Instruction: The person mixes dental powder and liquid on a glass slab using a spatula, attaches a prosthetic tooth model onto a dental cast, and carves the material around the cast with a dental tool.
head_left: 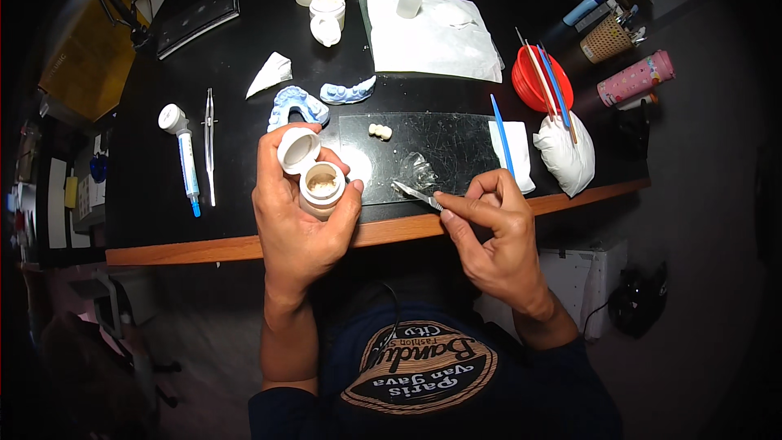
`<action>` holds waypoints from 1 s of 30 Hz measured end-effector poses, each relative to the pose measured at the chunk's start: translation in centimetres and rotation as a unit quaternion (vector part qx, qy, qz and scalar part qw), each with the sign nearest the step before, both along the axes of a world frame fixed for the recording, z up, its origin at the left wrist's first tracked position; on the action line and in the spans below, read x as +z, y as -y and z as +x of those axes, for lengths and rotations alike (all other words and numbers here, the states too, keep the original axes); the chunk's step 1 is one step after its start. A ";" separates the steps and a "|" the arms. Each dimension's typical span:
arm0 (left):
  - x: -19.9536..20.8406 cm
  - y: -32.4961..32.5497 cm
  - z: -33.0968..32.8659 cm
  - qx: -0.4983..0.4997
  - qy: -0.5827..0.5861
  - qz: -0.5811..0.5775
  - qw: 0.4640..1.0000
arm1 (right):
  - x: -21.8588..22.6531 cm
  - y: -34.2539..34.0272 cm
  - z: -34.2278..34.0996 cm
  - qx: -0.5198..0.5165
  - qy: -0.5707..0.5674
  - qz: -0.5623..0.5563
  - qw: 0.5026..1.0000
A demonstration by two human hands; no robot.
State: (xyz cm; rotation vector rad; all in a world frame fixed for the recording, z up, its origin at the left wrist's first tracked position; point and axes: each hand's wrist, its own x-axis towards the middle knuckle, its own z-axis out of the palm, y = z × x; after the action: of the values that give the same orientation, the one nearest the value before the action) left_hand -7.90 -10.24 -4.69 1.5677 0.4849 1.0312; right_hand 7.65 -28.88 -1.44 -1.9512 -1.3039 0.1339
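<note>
My left hand (303,224) grips a small white jar (316,206) near the table's front edge. Its flip lid (299,150) stands up, and beige powder shows inside. Between the fingers of my right hand (501,232) is a metal spatula (423,197), its tip over a glass slab (468,143). A clear, wrinkled-looking smear (419,169) lies on the slab close to that tip. Farther back sits a small cream-coloured dental bridge (380,132). Beyond the jar are a blue dental arch model (297,103) and a smaller blue dental piece (348,92).
On the left lie a syringe (186,165) and metal tweezers (210,147). A dropper bottle (410,0) stands on white paper (432,45) at the back, beside an uncapped white jar (327,6). To the right are a blue stick (501,134), a red bowl (529,85) and a white bag (566,159).
</note>
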 end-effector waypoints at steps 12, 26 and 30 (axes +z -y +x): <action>-0.1 0.0 -0.1 -0.004 0.004 0.013 1.000 | 3.2 -1.6 -0.8 0.040 -0.043 0.045 0.997; -0.5 -0.3 -0.1 0.024 0.004 0.059 0.998 | 2.2 -4.7 -2.6 0.071 0.013 0.098 0.993; -0.2 -0.3 -0.2 0.025 0.002 0.059 0.998 | 1.3 -5.0 -2.6 0.072 0.095 0.145 0.982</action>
State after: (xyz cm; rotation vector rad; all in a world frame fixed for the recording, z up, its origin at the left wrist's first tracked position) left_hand -8.07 -9.98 -4.92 1.6642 0.4705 1.1173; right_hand 5.06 -23.92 -0.16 -1.6535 -1.4972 -0.1695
